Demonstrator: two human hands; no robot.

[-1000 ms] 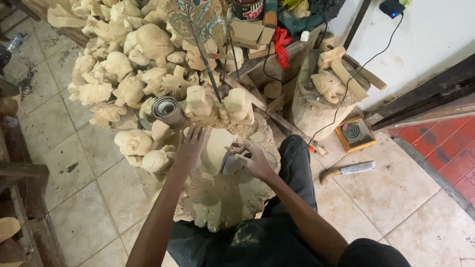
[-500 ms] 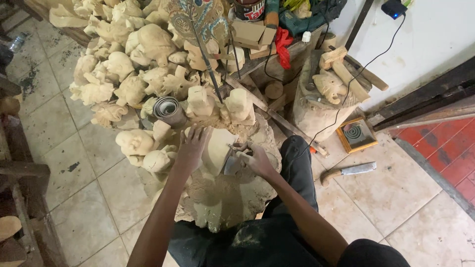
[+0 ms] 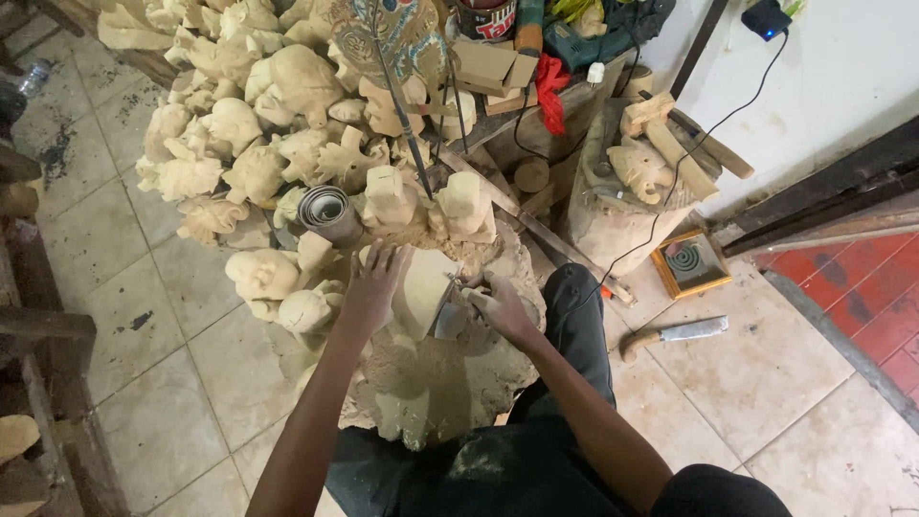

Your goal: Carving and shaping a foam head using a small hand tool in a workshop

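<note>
Wood block: pale and roughly shaped, lying on the chip-covered stump, just in front of the heap of unfinished carvings.
Handling: probably stiff, fairly light, dusty; thin carved edges are looking chippable, so the broad top seems the safest place to grip.
Left hand: fingers spread, pressing down on the block; arm reaching straight forward.
Right hand: curled tight around a small blade tool touching the block's right edge; elbow bending inward.
Beside the stump: a big knife is lying on the tile floor.
</note>
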